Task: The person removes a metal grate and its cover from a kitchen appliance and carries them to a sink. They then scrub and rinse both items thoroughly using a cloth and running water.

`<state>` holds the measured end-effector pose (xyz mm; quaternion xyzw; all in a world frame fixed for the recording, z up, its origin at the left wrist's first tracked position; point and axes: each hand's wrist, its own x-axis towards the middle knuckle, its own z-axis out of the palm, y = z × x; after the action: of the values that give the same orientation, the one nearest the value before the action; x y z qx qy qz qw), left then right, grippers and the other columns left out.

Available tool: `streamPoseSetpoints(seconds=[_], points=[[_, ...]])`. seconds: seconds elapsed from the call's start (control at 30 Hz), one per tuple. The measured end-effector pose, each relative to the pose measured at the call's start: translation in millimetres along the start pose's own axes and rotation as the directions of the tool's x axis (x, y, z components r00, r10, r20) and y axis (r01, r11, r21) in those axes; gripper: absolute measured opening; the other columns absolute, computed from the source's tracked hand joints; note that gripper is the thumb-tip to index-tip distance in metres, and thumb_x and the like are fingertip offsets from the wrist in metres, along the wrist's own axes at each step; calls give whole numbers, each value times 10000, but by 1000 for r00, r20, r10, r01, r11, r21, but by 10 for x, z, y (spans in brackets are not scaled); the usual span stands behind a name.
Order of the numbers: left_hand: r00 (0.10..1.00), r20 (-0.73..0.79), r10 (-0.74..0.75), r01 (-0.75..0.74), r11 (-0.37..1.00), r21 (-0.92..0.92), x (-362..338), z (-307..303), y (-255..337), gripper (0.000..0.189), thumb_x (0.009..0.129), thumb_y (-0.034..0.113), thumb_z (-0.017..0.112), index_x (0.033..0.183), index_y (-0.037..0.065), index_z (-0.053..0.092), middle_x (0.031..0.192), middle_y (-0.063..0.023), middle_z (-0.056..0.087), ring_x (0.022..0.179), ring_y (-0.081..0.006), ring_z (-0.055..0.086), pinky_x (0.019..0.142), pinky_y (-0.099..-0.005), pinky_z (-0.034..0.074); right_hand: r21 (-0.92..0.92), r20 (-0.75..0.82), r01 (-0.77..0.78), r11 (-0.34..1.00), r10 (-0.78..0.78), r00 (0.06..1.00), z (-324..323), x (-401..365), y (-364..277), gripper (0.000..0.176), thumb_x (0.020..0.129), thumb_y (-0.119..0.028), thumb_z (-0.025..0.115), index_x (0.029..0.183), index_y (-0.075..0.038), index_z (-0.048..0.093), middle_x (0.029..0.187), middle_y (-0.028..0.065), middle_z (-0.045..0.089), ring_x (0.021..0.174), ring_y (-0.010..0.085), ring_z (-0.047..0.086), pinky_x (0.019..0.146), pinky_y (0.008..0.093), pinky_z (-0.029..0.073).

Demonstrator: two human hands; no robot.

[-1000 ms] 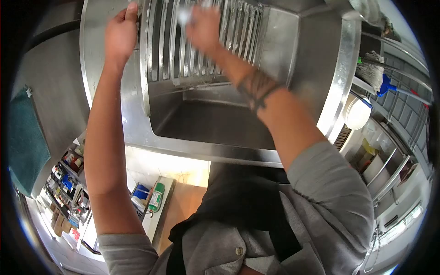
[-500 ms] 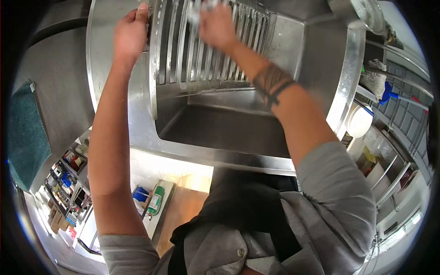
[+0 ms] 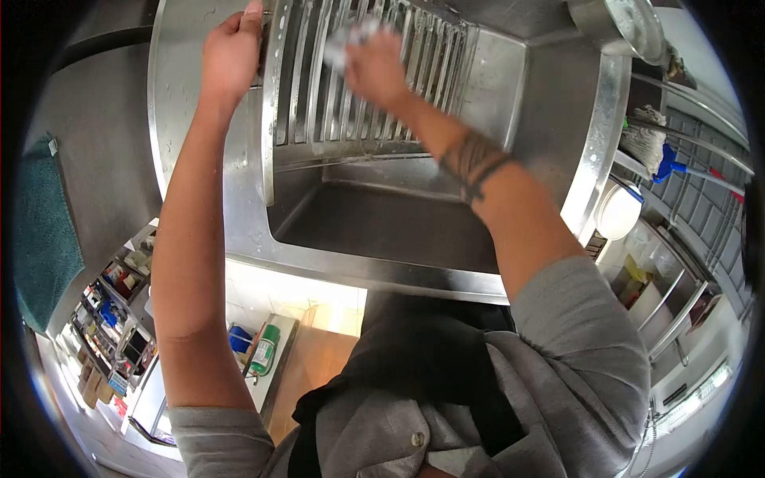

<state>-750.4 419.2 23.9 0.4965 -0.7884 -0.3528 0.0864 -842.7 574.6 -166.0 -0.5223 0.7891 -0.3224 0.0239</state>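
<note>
A slatted metal range hood filter (image 3: 313, 95) leans in the stainless sink (image 3: 382, 227), its lower edge above the bare basin floor. My left hand (image 3: 232, 57) is closed on the filter's left edge, thumb up. Against the slats my right hand (image 3: 376, 70) grips a silvery-white scouring pad (image 3: 344, 44), smeared by motion, so its exact kind is hard to make out. The slats look wet. The filter's top end runs out of view.
A metal pot (image 3: 629, 30) stands at the sink's upper right. On the left counter lies a green cloth (image 3: 46, 231). A mop head (image 3: 644, 137) and a white round container (image 3: 617, 209) are at right. A green bottle (image 3: 265, 350) sits on a lower surface.
My right hand with the scouring pad has shifted slightly down along the slats. My left hand keeps its hold on the filter's edge.
</note>
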Motion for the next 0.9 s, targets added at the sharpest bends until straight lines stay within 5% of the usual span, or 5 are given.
streamPoseSetpoints(seconds=[0.13,0.5,0.6,0.77,0.9], points=[[989,-77,123,-124,992,-11,68,61,-114,506,1041,505,555,844,44,617,683,41,481,630,-81,407,599,-272,362,193,169,296,935,-329,929,-287,-496,-274,456,827,-183,686,1261,-321,722,1152,68,657,1123,285,571,987,509,415],[999,8,42,-42,999,-8,75,5,-125,496,1036,539,546,848,87,629,658,60,464,586,-58,391,543,-261,338,301,-2,127,945,-132,991,-70,-423,-329,331,850,-208,670,1174,-231,734,1023,96,661,1070,282,590,948,526,409],[999,-38,-5,5,1000,-16,14,51,-63,500,1040,547,535,847,94,625,657,59,461,585,-63,391,538,-260,335,150,336,201,968,-241,911,-224,-64,-119,312,874,-192,655,1175,-215,732,1074,117,691,1105,285,616,947,521,443],[997,35,-64,66,997,-49,-25,6,7,552,1047,584,485,820,94,601,656,54,451,581,-72,381,526,-272,325,314,-32,-159,936,177,984,197,513,290,383,800,-240,674,1176,-222,742,856,102,717,897,319,661,931,476,459],[997,28,-69,70,997,-18,47,3,-18,613,1048,635,431,801,94,581,652,47,442,576,-76,370,515,-280,314,279,-147,51,959,-10,989,60,-390,-331,255,803,-246,693,1044,-236,775,980,92,684,968,274,609,931,546,422]])
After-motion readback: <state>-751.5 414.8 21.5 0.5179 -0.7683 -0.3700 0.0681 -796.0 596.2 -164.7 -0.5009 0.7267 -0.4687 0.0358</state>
